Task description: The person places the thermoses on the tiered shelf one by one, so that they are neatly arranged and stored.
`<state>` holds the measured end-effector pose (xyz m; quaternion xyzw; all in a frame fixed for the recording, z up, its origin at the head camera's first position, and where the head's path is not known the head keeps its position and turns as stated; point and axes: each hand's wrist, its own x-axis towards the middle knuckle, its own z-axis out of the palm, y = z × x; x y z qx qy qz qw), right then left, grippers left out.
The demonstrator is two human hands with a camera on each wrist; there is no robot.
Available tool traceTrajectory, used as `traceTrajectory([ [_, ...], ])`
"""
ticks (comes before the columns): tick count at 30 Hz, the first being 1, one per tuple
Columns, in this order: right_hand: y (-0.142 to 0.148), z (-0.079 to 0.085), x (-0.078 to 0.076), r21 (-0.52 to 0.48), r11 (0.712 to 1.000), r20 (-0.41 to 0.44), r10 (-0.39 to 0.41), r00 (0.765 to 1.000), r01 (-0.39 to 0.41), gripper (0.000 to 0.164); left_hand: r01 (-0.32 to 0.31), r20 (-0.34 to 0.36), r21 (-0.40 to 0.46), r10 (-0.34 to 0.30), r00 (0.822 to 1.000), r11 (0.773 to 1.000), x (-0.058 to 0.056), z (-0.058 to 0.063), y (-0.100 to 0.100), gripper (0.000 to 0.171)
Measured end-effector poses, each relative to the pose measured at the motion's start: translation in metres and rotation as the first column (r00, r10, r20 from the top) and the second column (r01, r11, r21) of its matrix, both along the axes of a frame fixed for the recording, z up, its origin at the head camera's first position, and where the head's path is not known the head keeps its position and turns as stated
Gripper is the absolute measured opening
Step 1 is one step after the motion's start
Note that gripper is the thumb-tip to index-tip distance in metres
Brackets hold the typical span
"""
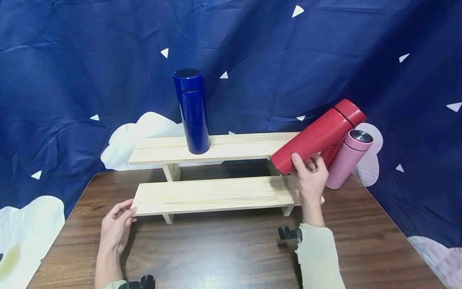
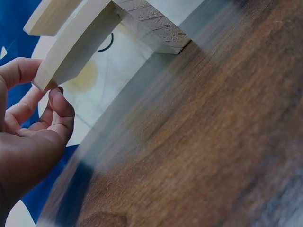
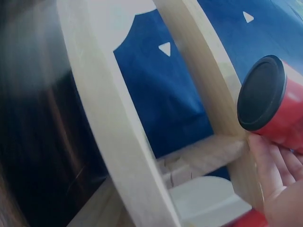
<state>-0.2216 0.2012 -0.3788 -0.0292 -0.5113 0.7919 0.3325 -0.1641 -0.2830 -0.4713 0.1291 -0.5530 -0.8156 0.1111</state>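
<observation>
My right hand grips a red thermos bottle near its base and holds it tilted above the right end of a two-step wooden rack. In the right wrist view its dark round base faces the camera. My left hand pinches the left front corner of the rack's lower shelf; in the left wrist view the fingers meet the board's end. A blue thermos bottle stands upright on the upper shelf, left of its middle.
At the right, behind my right hand, a pink thermos bottle with a silver-topped lid leans on the brown table. Beside it a second red bottle is mostly hidden. A dark blue patterned cloth hangs behind the table.
</observation>
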Motion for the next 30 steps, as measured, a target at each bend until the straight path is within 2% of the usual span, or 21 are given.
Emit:
traceTrajectory([
  [13, -0.022, 0.019, -0.012, 0.080, 0.996, -0.021, 0.041, 0.999, -0.040, 0.030, -0.012, 0.005, -0.002, 0.012, 1.000, 1.000, 0.000, 0.002, 0.000, 0.021],
  [20, -0.030, 0.028, -0.020, 0.182, 0.983, -0.027, 0.002, 1.000, 0.003, 0.034, -0.002, 0.000, 0.007, 0.002, 1.000, 1.000, 0.000, 0.002, 0.001, 0.021],
  [26, -0.040, 0.033, -0.026, 0.212, 0.977, -0.037, -0.026, 0.999, 0.033, 0.038, 0.004, -0.017, 0.015, -0.004, 1.000, 1.000, 0.001, 0.002, 0.001, 0.022],
  [30, -0.046, 0.035, -0.031, 0.211, 0.977, -0.027, -0.003, 1.000, 0.008, 0.041, 0.005, -0.022, 0.023, -0.004, 1.000, 1.000, 0.001, 0.002, 0.001, 0.022],
])
